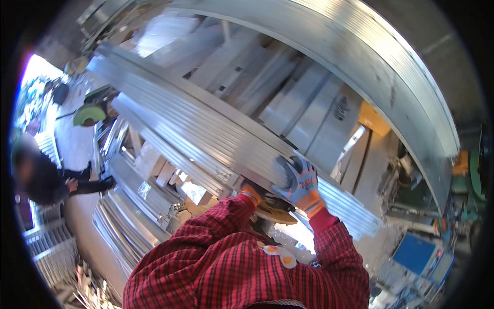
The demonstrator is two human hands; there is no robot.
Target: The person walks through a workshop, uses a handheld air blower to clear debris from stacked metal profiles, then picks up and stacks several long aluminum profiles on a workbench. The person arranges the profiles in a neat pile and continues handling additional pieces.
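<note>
Fingers of the right hand, in a grey-and-blue work glove w/ orange cuff, curl over the top edge of a long bundle of aluminium bars, clenched on it. The left hand sits just beside the right one, under the bundle's lower edge; only an orange cuff shows, so can't tell how its fingers are set. Both forearms wear red plaid sleeves coming up from the lower edge.

The bundle is the landmark: it runs diagonally from upper left down to lower right, tilted, w/ the hands gripping near its lower-right end. Just under the bundle by the hands, a round yellowish disc, prob. part of a tool, partly hidden. Above the bundle, more flat metal sections lie stacked, and beyond them a broad curved metal beam arcs across. Below-left of the bundle, further metal sections are piled. Far left of the bundle, another person in dark clothes bends over. Lower right of it, a blue box.

Judgement: the step looks like lifting or shifting the bundle off the stack. A next move would call for a firm two-handed hold, keeping the long load level and its far end free of the pile and the other person.
</note>
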